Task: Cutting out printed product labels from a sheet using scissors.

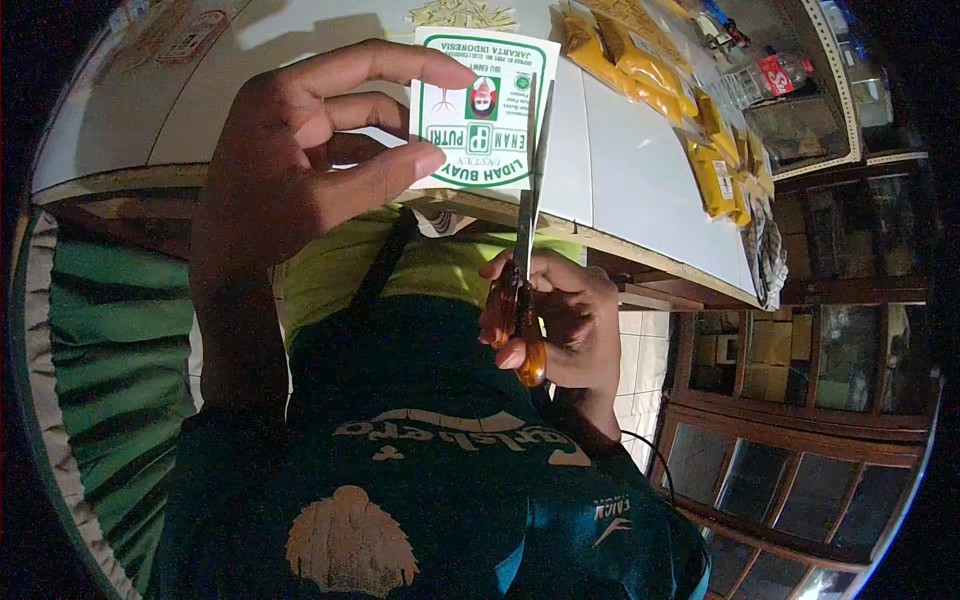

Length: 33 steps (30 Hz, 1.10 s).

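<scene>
My left hand (330, 142) pinches a white paper label (480, 112) with a green printed border and writing, thumb at its lower left and index finger across its upper part. In my right hand (562, 322) is a pair of scissors (529, 217) with amber, see-through handles, pointing away from me. Their blades lie along the label's right side, parallel to its edge, one passing over the paper. A narrow strip of the label shows to the right of the blades. The label is held up above the front edge of the white tiled table (622, 180).
Paper strips (461, 13) are heaped at the table's far side. Plastic packets of yellow-orange contents (637, 64) and a bottle with a red label (780, 75) stand or lie at the right. A green curtain (120, 360) hangs at the left, and a wooden glass-fronted cabinet (795, 442) is at the right.
</scene>
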{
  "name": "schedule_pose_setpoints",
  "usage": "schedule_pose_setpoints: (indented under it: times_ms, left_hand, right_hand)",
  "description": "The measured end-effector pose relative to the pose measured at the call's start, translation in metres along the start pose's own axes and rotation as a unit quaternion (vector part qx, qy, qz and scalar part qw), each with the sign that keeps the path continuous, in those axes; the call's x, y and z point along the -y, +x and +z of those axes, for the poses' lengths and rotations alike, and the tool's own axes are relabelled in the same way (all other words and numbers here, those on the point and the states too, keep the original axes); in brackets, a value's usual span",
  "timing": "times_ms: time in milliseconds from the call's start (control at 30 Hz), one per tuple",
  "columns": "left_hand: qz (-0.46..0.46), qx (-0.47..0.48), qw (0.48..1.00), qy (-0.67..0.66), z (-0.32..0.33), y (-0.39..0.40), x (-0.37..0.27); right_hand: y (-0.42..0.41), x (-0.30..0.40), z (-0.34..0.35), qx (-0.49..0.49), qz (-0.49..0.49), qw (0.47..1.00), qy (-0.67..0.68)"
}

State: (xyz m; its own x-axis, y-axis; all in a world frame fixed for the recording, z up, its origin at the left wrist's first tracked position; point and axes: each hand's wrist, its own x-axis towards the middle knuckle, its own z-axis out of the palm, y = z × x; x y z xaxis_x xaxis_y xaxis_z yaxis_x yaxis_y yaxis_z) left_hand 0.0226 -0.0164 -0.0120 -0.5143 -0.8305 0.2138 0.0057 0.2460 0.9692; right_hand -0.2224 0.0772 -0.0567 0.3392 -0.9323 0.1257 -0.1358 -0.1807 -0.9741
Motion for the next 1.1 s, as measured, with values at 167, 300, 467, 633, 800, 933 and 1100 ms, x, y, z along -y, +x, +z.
schedule_pose_setpoints:
  times_ms: [167,300,467,633,800,933,1100]
  left_hand:
    - [-0.006,-0.010,1.000,0.010,0.000,0.001,0.000]
    - [-0.039,0.003,0.999,-0.002,-0.002,0.000,-0.002]
    - [-0.029,0.024,0.999,-0.021,-0.002,0.001,-0.001]
    - [-0.027,0.043,0.999,-0.009,0.004,-0.002,0.000]
    - [-0.024,0.037,0.999,-0.023,0.005,-0.002,-0.002]
    - [0.001,0.031,0.999,-0.015,0.005,-0.002,-0.003]
    - [-0.004,0.042,0.999,-0.001,0.002,-0.001,-0.004]
  right_hand:
    - [0.000,-0.002,0.000,-0.001,-0.003,1.000,-0.009]
    - [-0.001,-0.003,0.000,-0.005,0.007,1.000,-0.023]
    - [-0.001,0.000,0.003,-0.014,0.014,1.000,0.024]
    - [0.001,0.005,0.005,-0.017,0.022,0.995,0.098]
    - [0.001,0.004,0.009,-0.045,0.009,0.996,0.082]
    - [0.002,0.002,0.007,-0.027,-0.003,0.998,0.051]
    - [0.002,0.002,0.007,-0.031,-0.021,0.999,0.026]
